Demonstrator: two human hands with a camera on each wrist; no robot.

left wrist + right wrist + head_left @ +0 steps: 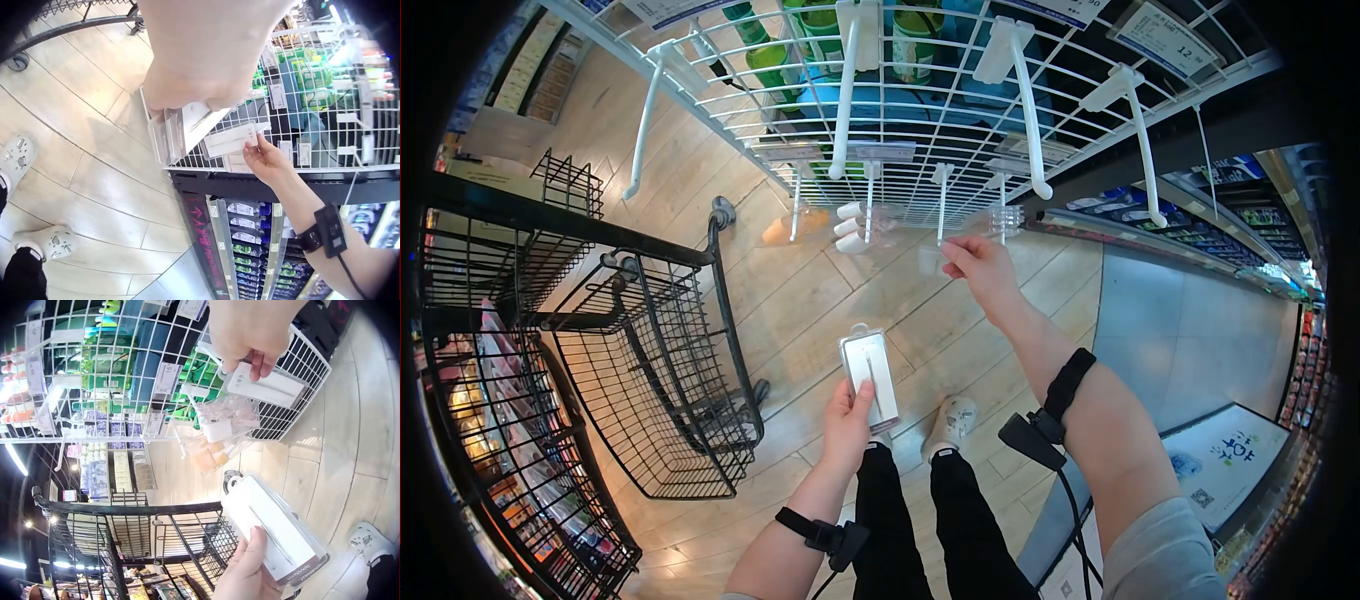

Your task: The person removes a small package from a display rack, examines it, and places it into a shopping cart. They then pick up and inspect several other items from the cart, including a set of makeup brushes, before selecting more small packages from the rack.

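Note:
My left hand (845, 425) grips a flat white box (868, 362) with a hang tab and a slender stick-like item on its front. The left wrist view shows the boxes in this hand lying one on another, their grey edges (177, 139) printed. At the rack, my right hand (980, 272) pinches the tab end of a similar white pack (265, 386) by a hook. That same hanging pack (228, 141) has the fingertips at its printed end in the left wrist view. The two hands are apart, the right one farther forward.
A white wire rack (750, 110) with long hooks (846, 110) stands ahead. Bagged small goods (209, 450) hang beside the pack. A black shopping cart (670, 380) is at the left. Stocked shelves (1240, 215) line the right, with a floor sign (1225, 465) below.

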